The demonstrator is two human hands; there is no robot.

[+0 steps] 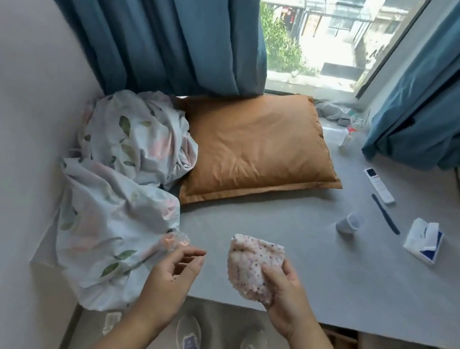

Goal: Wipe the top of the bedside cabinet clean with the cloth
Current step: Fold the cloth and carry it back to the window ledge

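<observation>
A bunched pink-and-white dotted cloth (250, 264) is held in my right hand (285, 298), just above the front edge of the grey cabinet top (287, 245). My left hand (176, 272) hovers to the left of the cloth with its fingers apart and nothing in them. The two hands are a short gap apart. The cloth does not clearly touch the grey surface.
A crumpled floral sheet (120, 186) and an orange pillow (257, 148) cover the left and back. On the right lie a white remote (379, 185), a dark pen (385, 214), a tipped plastic cup (350, 222) and a tissue pack (423, 240). Blue curtains (146, 14) hang behind.
</observation>
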